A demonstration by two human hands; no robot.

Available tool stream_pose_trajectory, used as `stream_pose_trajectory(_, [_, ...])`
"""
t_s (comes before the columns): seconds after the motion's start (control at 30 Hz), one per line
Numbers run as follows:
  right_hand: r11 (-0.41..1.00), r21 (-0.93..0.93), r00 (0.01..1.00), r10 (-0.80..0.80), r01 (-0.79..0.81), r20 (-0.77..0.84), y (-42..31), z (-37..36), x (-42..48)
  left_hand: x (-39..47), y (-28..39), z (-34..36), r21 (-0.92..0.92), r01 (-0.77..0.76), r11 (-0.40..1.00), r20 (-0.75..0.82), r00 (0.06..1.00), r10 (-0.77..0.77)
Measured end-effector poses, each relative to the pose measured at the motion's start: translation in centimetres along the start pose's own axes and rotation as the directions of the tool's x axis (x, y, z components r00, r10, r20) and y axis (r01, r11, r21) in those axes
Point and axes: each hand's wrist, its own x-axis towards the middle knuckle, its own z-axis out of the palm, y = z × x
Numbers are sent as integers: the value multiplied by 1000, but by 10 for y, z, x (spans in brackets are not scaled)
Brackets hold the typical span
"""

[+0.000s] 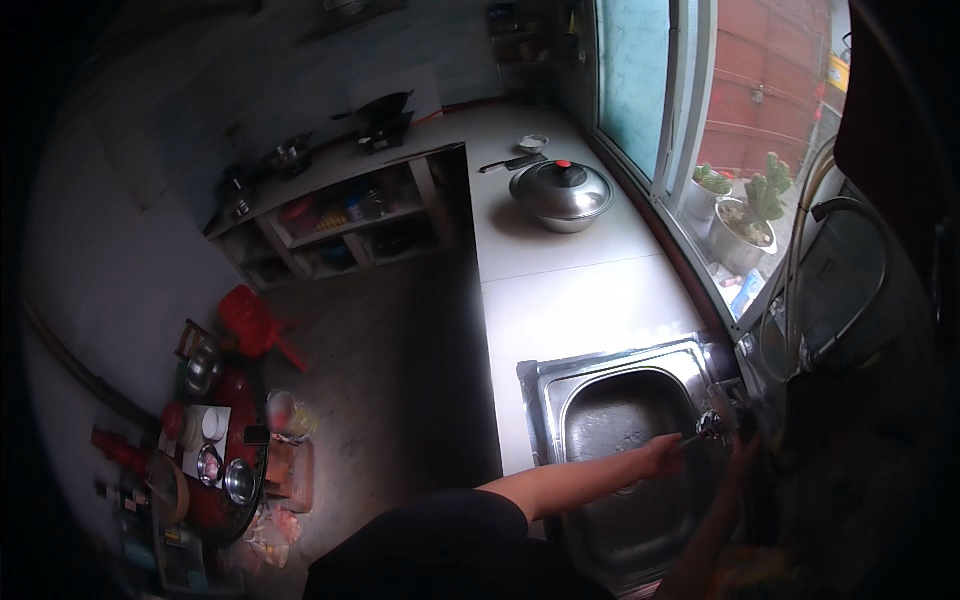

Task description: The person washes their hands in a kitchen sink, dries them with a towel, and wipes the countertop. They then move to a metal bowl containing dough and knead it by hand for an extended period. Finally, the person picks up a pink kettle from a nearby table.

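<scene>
My left hand (663,456) reaches over the stainless steel sink (553,409), its fingers close to a thin metal rod. Whether the fingers close around that rod cannot be made out. The rod runs towards a shiny metal fitting (709,424) at the sink's window-side rim; it may be part of a tap. Deep shadow covers my right hand (742,452), which is beside the fitting, so its grip is hidden. A wet sheen shows on the bottom of the basin.
Beyond the sink, a lidded metal pot (562,196), a cleaver (517,163) and a small bowl (533,143) stand on the white counter (577,307). Hoses (799,262) hang by the window at right. A low red table (214,510) with dishes and a red stool (251,322) are at left.
</scene>
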Motion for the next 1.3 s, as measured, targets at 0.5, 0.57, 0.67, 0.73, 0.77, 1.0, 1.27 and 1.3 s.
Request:
stream_pose_trajectory(0.5, [966,219,978,-169,139,125,-32,2,-132,-32,1,-30,968,-203,-144,119,887,-446])
stream_pose_trajectory(0.57, [974,198,983,-134,106,129,-28,-7,-139,-79,14,30,944,-255,211,329,791,-516])
stream_pose_trajectory(0.67, [971,212,969,-156,114,192,-37,-6,-140,-148,34,73,722,-196,664,575,702,-419])
stream_pose_trajectory(0.73, [973,212,973,-128,86,191,-42,-16,-145,-144,27,76,525,-110,844,699,621,-355])
stream_pose_trajectory(0.77, [974,215,974,-116,73,194,-40,-16,-148,-132,16,64,407,-77,910,768,569,-295])
stream_pose_trajectory(1.0, [976,203,957,-136,85,257,-39,-19,-168,-43,-7,-46,532,-514,-672,537,819,-201])
stream_pose_trajectory(1.27, [978,200,928,-125,55,352,-51,-24,-176,-180,30,67,397,-226,889,769,611,-188])
stream_pose_trajectory(1.3, [978,204,925,-125,53,360,-53,-24,-177,-179,24,62,238,-141,961,814,569,-118])
